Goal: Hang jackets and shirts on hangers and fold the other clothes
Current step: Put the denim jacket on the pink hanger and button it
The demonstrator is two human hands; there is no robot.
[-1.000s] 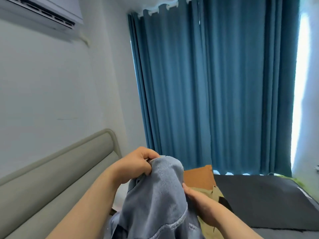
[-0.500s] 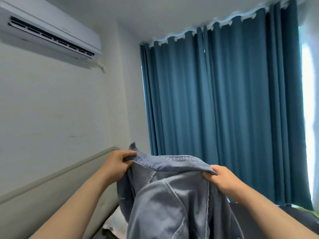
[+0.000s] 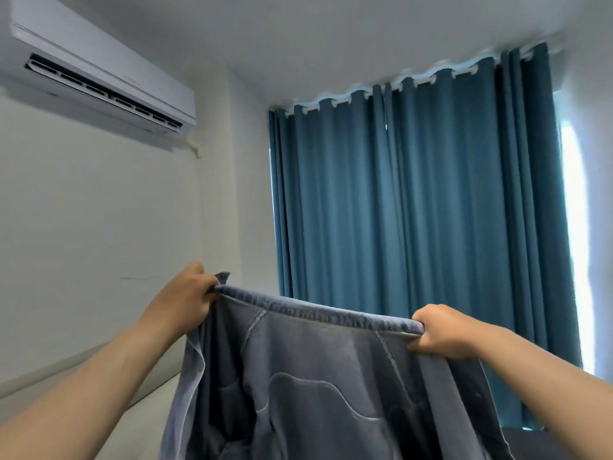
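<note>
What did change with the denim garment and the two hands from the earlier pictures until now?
The hands moved apart and spread the bunched denim garment wide along its top edge. The left hand and right hand both keep their grip; the blue curtain is unchanged.

A white air conditioner (image 3: pixel 99 81) is mounted high on the pale wall (image 3: pixel 99 227) at the left, with its vent slats seen dark along the bottom. Teal curtains (image 3: pixel 414 210) are hung from white hooks right under the ceiling (image 3: pixel 331 34), and bright daylight is let in past their right edge. A padded grey headboard (image 3: pixel 146 403) is tucked low against the wall.
</note>
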